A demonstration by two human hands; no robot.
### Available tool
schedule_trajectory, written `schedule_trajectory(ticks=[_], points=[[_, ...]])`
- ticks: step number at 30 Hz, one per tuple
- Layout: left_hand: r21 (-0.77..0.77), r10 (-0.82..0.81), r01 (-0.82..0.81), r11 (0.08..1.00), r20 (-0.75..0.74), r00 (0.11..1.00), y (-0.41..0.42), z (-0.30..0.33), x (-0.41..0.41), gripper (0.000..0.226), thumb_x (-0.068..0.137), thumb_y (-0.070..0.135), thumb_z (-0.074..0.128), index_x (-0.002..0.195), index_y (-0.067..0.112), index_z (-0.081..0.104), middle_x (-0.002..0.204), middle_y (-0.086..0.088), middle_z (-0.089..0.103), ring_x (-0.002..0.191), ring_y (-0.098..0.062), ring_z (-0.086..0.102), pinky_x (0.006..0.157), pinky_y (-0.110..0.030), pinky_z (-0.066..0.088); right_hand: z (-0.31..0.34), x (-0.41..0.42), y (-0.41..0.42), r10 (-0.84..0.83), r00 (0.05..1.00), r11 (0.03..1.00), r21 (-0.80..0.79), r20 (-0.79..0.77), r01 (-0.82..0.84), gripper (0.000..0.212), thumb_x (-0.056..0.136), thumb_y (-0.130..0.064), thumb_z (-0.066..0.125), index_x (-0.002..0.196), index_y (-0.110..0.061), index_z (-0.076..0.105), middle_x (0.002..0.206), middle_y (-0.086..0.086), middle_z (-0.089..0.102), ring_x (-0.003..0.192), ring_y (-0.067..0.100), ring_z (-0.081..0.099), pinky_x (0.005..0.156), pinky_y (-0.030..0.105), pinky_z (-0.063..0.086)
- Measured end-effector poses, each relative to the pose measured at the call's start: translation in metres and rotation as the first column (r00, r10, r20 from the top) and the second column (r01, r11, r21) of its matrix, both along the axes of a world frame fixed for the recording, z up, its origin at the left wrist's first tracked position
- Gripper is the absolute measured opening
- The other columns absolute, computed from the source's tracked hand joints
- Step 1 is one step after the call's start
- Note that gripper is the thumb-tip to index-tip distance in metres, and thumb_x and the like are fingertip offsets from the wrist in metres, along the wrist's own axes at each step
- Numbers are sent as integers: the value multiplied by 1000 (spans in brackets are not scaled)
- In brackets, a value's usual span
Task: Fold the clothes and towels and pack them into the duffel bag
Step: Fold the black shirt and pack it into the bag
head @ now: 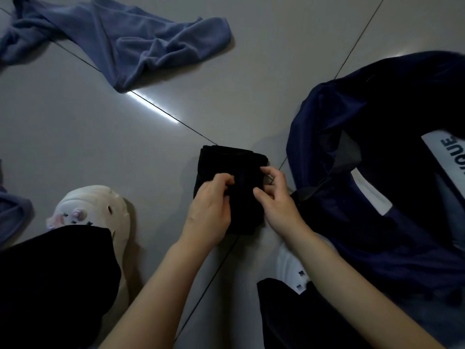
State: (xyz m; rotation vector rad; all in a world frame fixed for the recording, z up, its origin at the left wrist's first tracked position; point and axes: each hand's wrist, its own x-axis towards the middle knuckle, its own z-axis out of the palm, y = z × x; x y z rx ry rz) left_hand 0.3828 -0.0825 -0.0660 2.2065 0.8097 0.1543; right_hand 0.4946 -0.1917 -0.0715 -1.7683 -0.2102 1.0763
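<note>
Both the left hand (210, 209) and right hand (275, 197) curl their fingers to pinch a folded black garment (230, 167) lying on the tiled floor (100, 137) just beside the navy duffel bag (377, 235).

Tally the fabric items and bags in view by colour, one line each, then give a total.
Blue: 2, the crumpled towel and a cloth at the left edge
Black: 1, the folded garment under the left hand and right hand
Navy: 1, the open duffel bag
Total: 4
</note>
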Motion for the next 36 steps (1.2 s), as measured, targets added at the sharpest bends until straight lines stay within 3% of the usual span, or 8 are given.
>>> schedule_trajectory(ticks=[3,6,13,18,25,31,34,36], points=[[308,-61,99,946,-132,989,7,-12,-8,55,71,31,60,126,26,54,140,3,51,132,-20,34,106,-50,26,-2,-4,-7,104,994,993,47,15,-105,37,95,-21,57,112,-50,42,108,-3,62,96,13,64,80,28,55],[129,-132,159,979,-201,971,19,-18,-3,79,73,59,49,146,32,35,157,10,19,146,-21,6,113,-61,17,-4,-5,-12,221,973,974,25,64,-223,39,88,-41,60,117,-61,43,124,-8,53,110,16,58,93,42,53],[-3,-195,195,981,-112,974,26,-32,1,107,60,71,53,150,24,20,155,13,5,145,-14,-10,116,-27,-1,-6,12,0,535,829,841,-185,160,-508,53,91,-48,56,136,-60,30,138,-1,45,126,14,43,106,28,36],[-117,-67,65,991,-12,998,17,-22,-4,107,56,65,64,146,35,14,152,21,11,145,-3,-4,110,-6,-3,6,4,13,359,919,932,-110,163,-345,34,87,-35,67,118,-41,54,118,-14,58,109,6,53,96,24,45],[-107,-92,111,988,174,980,19,22,15,98,62,64,67,145,35,25,156,8,24,145,-16,19,116,-46,24,67,19,7,262,890,963,-38,374,-267,41,77,-17,72,103,-43,55,108,-5,54,97,6,53,76,4,40],[-108,-215,269,957,358,909,-21,81,95,76,72,75,55,137,36,43,154,10,27,139,-7,29,111,-23,27,140,82,-58,39,856,999,-3,516,-44,35,71,-26,71,98,-43,58,112,-5,55,98,-3,53,83,7,41],[-80,-129,164,983,334,934,-56,84,132,53,81,61,50,121,29,62,141,6,43,124,-13,46,102,-35,44,163,109,-104,-21,747,991,-86,664,104,36,74,-21,74,97,-43,59,110,-8,52,96,-5,52,80,8,42],[-51,-78,87,995,161,984,-75,82,153,56,86,58,50,134,29,51,143,2,39,127,-21,42,102,-43,43,171,125,-127,33,569,967,-171,822,191,35,80,-14,72,103,-37,59,110,-6,45,90,-5,50,70,2,40]])
